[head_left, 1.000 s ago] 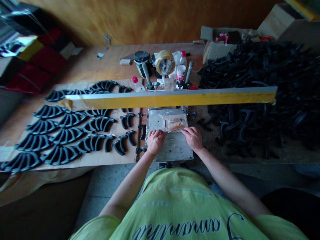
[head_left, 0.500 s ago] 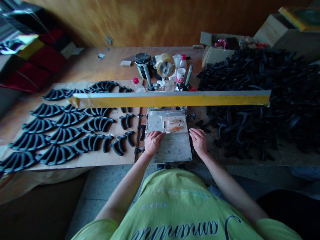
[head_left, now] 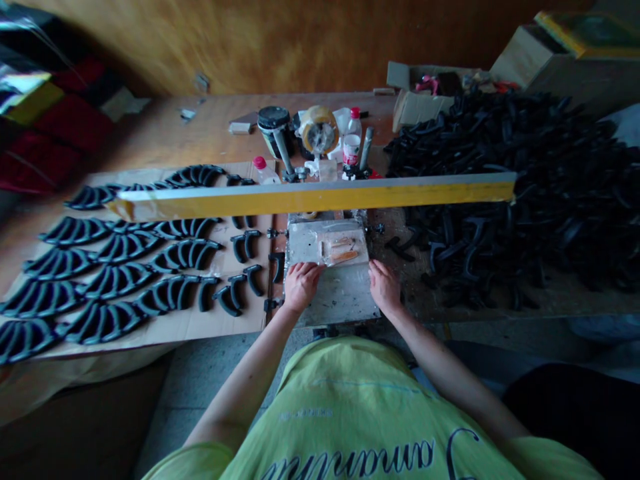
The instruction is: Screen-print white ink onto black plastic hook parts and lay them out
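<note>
A grey metal plate point(head_left: 303, 243) lies in front of me, with a clear, uneven patch bearing orange-brown strips point(head_left: 344, 256) on it. Its near edge runs above a lower grey plate point(head_left: 345, 293). My left hand point(head_left: 301, 285) is closed at the left end of that edge, fingers bent together over it. At the right end, my right hand point(head_left: 385, 287) has its fingers and thumb closed at the corner. Their undersides are hidden. Beside my left hand lies a black curved handle-like piece point(head_left: 276, 267); similar black pieces point(head_left: 400, 249) lie to the right.
A yellow-and-grey bar point(head_left: 315, 197) spans above the plates. Rows of black curved pieces point(head_left: 113, 320) lie on cardboard point(head_left: 200, 327) at left. A large black heap point(head_left: 525, 173) fills the right. Behind stand a black tub point(head_left: 274, 120), a tape roll point(head_left: 320, 130) and a bottle point(head_left: 353, 123).
My right hand has moved left from beside the plates onto the corner of the upper plate. My left hand stays at its end of the edge. The whole view has shifted slightly.
</note>
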`<state>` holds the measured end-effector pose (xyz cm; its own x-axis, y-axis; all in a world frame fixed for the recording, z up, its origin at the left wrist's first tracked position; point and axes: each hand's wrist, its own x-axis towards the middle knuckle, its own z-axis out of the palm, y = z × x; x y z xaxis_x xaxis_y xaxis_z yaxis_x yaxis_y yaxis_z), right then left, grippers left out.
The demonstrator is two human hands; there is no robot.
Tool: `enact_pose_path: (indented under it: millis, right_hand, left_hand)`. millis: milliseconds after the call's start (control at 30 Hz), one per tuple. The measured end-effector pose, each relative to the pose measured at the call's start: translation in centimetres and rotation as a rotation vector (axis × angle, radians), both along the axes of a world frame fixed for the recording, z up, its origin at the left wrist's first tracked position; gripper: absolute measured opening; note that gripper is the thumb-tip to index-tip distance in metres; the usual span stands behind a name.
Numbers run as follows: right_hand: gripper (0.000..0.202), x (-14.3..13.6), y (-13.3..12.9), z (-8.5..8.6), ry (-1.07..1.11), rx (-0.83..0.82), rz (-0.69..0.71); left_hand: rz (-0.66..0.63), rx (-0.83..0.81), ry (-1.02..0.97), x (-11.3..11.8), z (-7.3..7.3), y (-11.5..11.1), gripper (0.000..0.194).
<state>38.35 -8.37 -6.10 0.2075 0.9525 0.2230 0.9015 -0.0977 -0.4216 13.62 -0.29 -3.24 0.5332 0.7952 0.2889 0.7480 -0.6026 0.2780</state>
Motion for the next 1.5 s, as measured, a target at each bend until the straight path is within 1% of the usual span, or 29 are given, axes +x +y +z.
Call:
enact_pose_path:
  millis: [167, 300, 367, 433, 533, 633, 700, 867, 933, 1033, 1167, 1233, 1333, 1400, 1500]
  right_hand:
    - [0.043, -0.5, -0.9, -0.4, -0.002, -0.054, 0.022]
    - [0.049, -0.9, -1.1, -0.6, -0.033, -0.103, 0.027]
    - [0.050, -0.9, -1.0, -0.4, -0.002, -0.116, 0.019]
    - [0.048, -0.7, -0.7, 0.2, 0.025, -0.097, 0.000]
    - [0.047, -0.4, 0.0, 1.4, -0.027, -0.022, 0.028]
    - [0.043, -0.3, 1.0, 2.4, -0.122, -0.019, 0.143]
    - [0.042, -0.3, 1.9, 2.6, -0.161, -0.030, 0.187]
    - [0.045, 0.0, 4.4, 2.2, -0.193, -0.041, 0.210]
    - [0.046, 0.1, 4.9, 2.1, -0.189, -0.050, 0.219]
    - [0.048, 0.1, 4.4, 2.0, -0.177, -0.057, 0.222]
    - [0.049, 0.0, 2.0, 2.0, -0.160, -0.048, 0.241]
    - [0.049, -0.1, 1.0, 2.1, -0.150, -0.041, 0.243]
    - [0.049, -0.3, 0.4, 2.1, -0.145, -0.034, 0.227]
    - [0.049, -0.4, 0.5, 2.1, -0.143, -0.029, 0.224]
    - [0.050, -0.5, 0.7, 2.0, -0.130, -0.023, 0.228]
  left_hand:
    - [-0.011, 0.014, -0.015, 0.1, 0.0, 0.1, 0.026]
    - [-0.015, 0.011, -0.048, 0.1, 0.1, 0.1, 0.025]
    - [-0.015, 0.002, -0.056, 0.1, 0.2, 0.1, 0.025]
    - [-0.023, -0.007, -0.053, 0.1, 0.2, 0.1, 0.025]
    - [-0.036, -0.017, -0.044, 0.0, 0.3, 0.2, 0.026]
    - [-0.030, -0.019, -0.044, 0.0, 0.4, 0.3, 0.025]
    - [-0.032, -0.020, -0.046, 0.0, 0.4, 0.3, 0.025]
    - [-0.047, -0.022, -0.045, -0.2, 0.2, 0.5, 0.025]
    - [-0.044, -0.029, -0.043, -0.3, 0.1, 0.5, 0.026]
    - [-0.043, -0.044, -0.033, -0.3, 0.2, 0.6, 0.026]
    - [-0.049, -0.056, -0.029, -0.5, 0.4, 0.5, 0.027]
    - [-0.005, -0.040, -0.070, -0.9, 0.3, 0.3, 0.027]
    - [0.179, -0.034, -0.163, -1.7, 0.0, 0.0, 0.031]
    - [0.299, -0.084, -0.202, -2.1, -0.1, 0.0, 0.037]
    - [0.371, -0.232, -0.244, -2.2, 0.2, 0.4, 0.038]
